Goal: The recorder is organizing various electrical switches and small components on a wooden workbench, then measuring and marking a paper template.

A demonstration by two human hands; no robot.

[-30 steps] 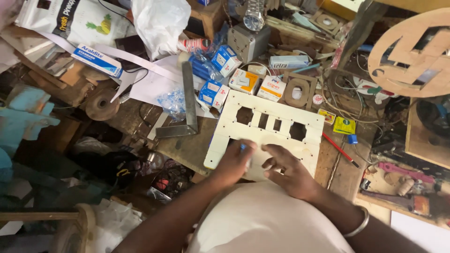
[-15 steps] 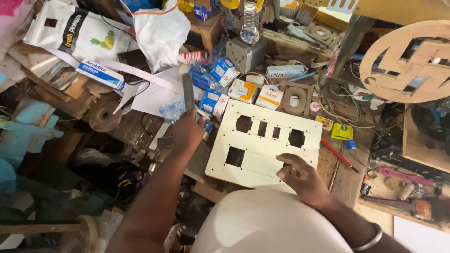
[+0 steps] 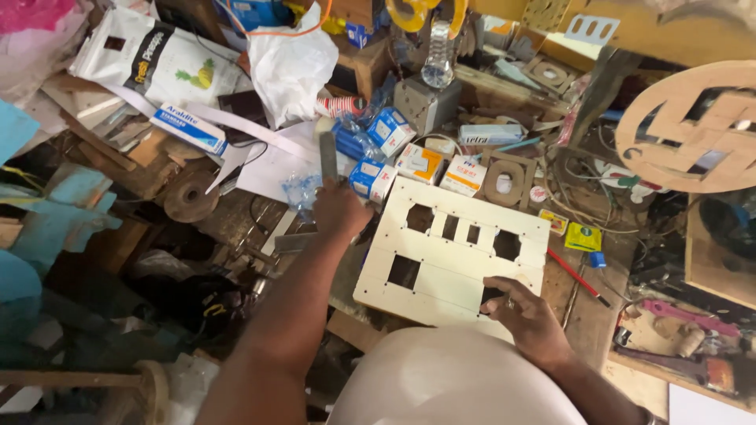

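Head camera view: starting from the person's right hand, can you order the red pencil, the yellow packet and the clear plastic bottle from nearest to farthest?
From the right hand:
1. Red pencil, just to its right on the bench.
2. Yellow packet, farther up, right of the cream cut-out panel.
3. Clear plastic bottle, far at the top.

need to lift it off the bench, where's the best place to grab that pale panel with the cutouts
Probably by the panel's long left edge, near the corner by the left hand. It lies flat, and that near-left corner seems to overhang the bench, so fingers could slide under from the left. The right hand already rests on its near edge, and small boxes crowd the far edge.
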